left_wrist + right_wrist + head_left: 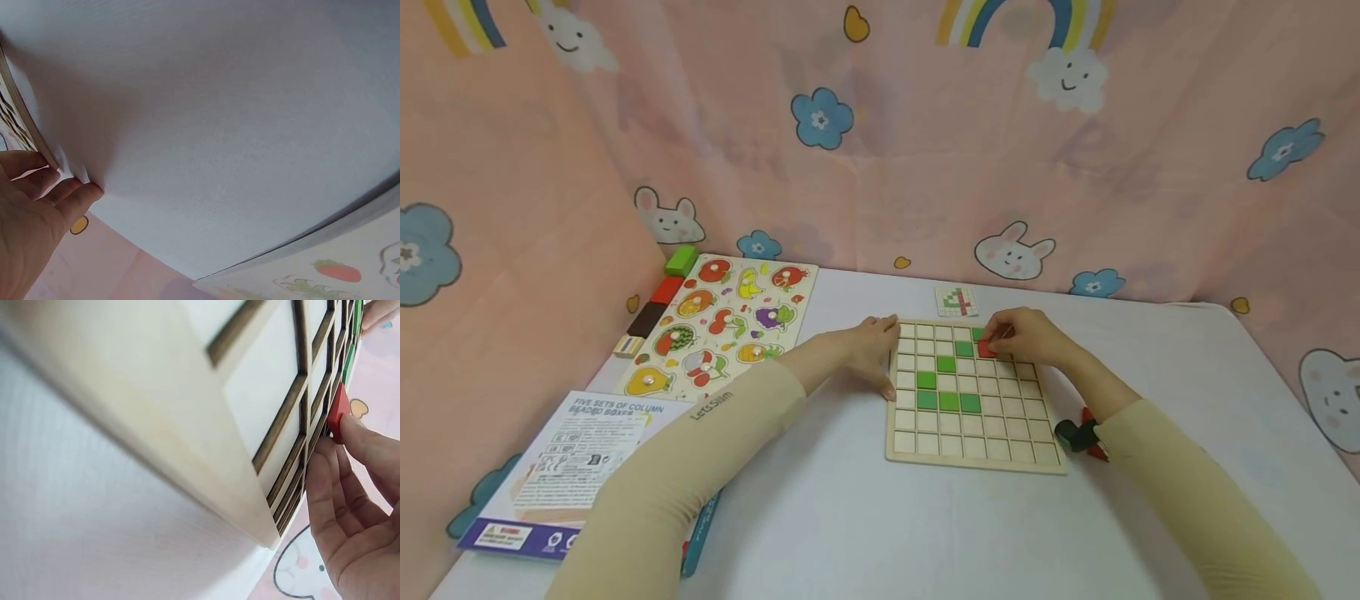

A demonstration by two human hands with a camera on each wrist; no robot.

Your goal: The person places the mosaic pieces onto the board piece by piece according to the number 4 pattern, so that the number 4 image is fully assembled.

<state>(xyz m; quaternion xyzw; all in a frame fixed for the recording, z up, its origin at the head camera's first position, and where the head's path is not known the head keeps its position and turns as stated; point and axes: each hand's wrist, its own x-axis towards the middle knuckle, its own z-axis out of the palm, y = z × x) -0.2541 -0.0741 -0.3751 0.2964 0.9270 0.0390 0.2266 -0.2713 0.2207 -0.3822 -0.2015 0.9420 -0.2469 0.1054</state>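
A wooden grid board [977, 463] lies on the white table, with several green square tiles [947, 364] in its cells. My right hand [1030, 335] is over the board's far right part and pinches a red tile [986, 349] between thumb and fingers. In the right wrist view the red tile [338, 415] stands tilted against the grid. My left hand [871, 350] touches the board's left edge with spread, fairly straight fingers; its fingertips meet the rim in the left wrist view. Behind the board lies a small pattern card [956, 302] with green and red squares.
Beside the right sleeve are dark green pieces [1077, 435] and red pieces [1096, 450]. At the left lie a fruit peg puzzle [760, 329], a white and purple box [576, 454] and a row of coloured blocks [666, 290]. A pink patterned cloth hangs behind.
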